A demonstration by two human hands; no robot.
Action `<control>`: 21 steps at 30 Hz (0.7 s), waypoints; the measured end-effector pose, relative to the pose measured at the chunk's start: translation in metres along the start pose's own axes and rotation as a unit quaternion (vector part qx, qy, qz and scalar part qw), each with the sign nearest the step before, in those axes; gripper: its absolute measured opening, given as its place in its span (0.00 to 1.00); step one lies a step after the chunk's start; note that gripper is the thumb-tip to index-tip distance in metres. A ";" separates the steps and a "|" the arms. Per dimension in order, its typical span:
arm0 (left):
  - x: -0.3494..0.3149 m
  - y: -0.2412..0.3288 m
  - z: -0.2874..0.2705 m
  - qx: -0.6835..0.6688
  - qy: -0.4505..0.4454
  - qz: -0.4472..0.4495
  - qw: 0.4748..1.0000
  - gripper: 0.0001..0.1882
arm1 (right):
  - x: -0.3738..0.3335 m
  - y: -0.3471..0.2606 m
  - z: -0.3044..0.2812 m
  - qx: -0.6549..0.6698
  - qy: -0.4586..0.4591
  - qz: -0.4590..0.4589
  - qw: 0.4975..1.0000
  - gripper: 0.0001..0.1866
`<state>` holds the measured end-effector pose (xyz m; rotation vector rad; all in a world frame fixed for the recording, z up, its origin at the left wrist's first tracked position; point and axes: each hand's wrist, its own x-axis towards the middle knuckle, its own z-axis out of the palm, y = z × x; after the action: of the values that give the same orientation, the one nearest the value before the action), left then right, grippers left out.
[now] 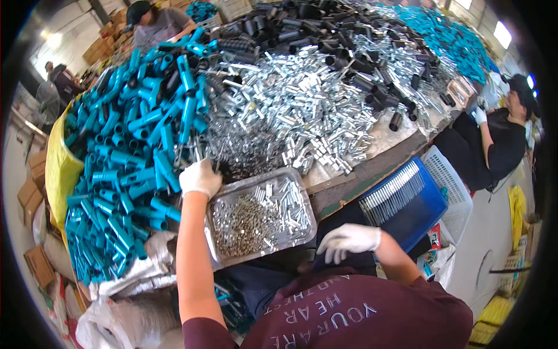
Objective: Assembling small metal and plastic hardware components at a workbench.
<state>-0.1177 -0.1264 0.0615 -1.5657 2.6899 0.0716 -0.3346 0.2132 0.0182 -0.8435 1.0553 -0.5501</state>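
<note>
My left hand (199, 178), in a white glove, is at the far left corner of a clear plastic tray (313, 228). Its fingers are curled among shiny metal pieces at the edge of the heap; what they hold is hidden. Small brass-coloured parts (239, 224) fill the tray's left and middle, and silver metal pins (292, 203) lie along its right. My gloved right hand (350, 239) hovers over my lap, right of the tray, fingers loosely apart and nothing visible in them.
Teal plastic handles (119, 157) are heaped at left against a yellow sack (58, 168). Silver metal tubes (308, 99) and black sleeves (372, 87) cover the table's middle. At right sits a blue tray (415, 218) with rows of metal rods. Another person (488, 139) works at far right.
</note>
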 end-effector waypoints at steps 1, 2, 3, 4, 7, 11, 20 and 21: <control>-0.003 -0.002 -0.005 0.002 0.007 0.015 1.000 0.16 | -0.014 -0.015 -0.011 -0.027 0.040 -0.023 0.999 0.20; -0.005 -0.004 -0.007 0.000 0.043 0.016 0.999 0.15 | -0.029 -0.026 -0.022 -0.028 0.090 -0.042 0.995 0.20; -0.009 -0.008 -0.006 0.000 0.078 0.013 0.997 0.15 | -0.039 -0.033 -0.036 -0.029 0.136 -0.062 0.988 0.20; -0.014 -0.011 -0.010 -0.016 0.111 -0.004 0.994 0.15 | -0.048 -0.038 -0.051 -0.033 0.181 -0.100 0.978 0.20; -0.025 -0.019 -0.008 -0.035 0.138 -0.045 0.989 0.14 | -0.055 -0.045 -0.087 -0.016 0.370 -0.163 0.915 0.20; -0.093 -0.038 0.011 -0.205 0.260 -0.024 0.943 0.17 | -0.056 -0.056 -0.158 -0.369 0.616 -0.196 0.667 0.19; -0.165 -0.061 0.092 -0.554 0.308 -0.215 0.743 0.18 | -0.103 -0.081 -0.354 -0.317 0.841 0.070 0.434 0.22; -0.162 -0.058 0.088 -0.560 0.301 -0.211 0.742 0.18 | -0.106 -0.082 -0.370 -0.318 0.841 0.067 0.432 0.22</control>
<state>0.0131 -0.0094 -0.0200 -2.8531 2.6312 1.7343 -0.7159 0.1220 0.0524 -0.5718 3.3753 -0.8231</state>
